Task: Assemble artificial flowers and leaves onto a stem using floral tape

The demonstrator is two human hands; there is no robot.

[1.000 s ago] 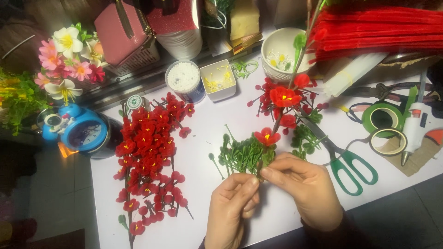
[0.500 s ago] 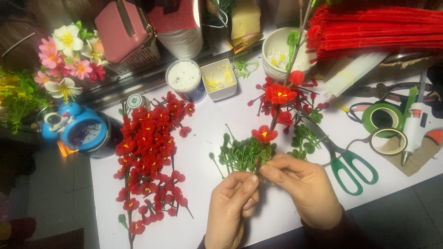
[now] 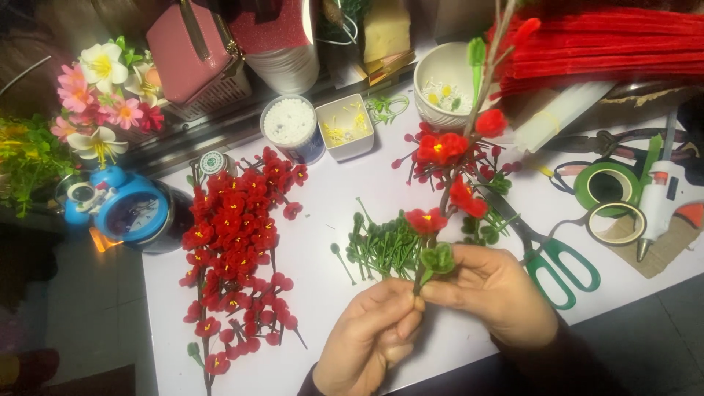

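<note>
White tabletop (image 3: 345, 183) carries your craft work, with dark floor along its left and near edges. Your left hand (image 3: 370, 337) and right hand (image 3: 495, 293) meet just off the near edge, both pinched shut on the stem of the flower branch (image 3: 451, 165), which rises from your fingers toward the far edge, passing over the white bowl (image 3: 444, 84). Compared with a second ago, you have lifted the branch higher and more upright; its red blossoms stand further from the table, and a small green leaf (image 3: 438, 258) now sits just above your right thumb. Your hands have shifted only slightly.

Just beyond your left hand lies the bunch of green buds (image 3: 381, 246), unmoved. Toward the left edge the pile of red flower sprigs (image 3: 235, 249) stays as it was. Right of your right hand lie the green-handled scissors (image 3: 554, 260), then two tape rolls (image 3: 605, 198) and a glue gun (image 3: 656, 202) near the right edge. At the far edge stand a round tub of white beads (image 3: 292, 125) and a square tub of yellow stamens (image 3: 345, 126). Red stems (image 3: 609, 44) are stacked at the far right corner, and a blue alarm clock (image 3: 121, 209) sits off the left edge.
</note>
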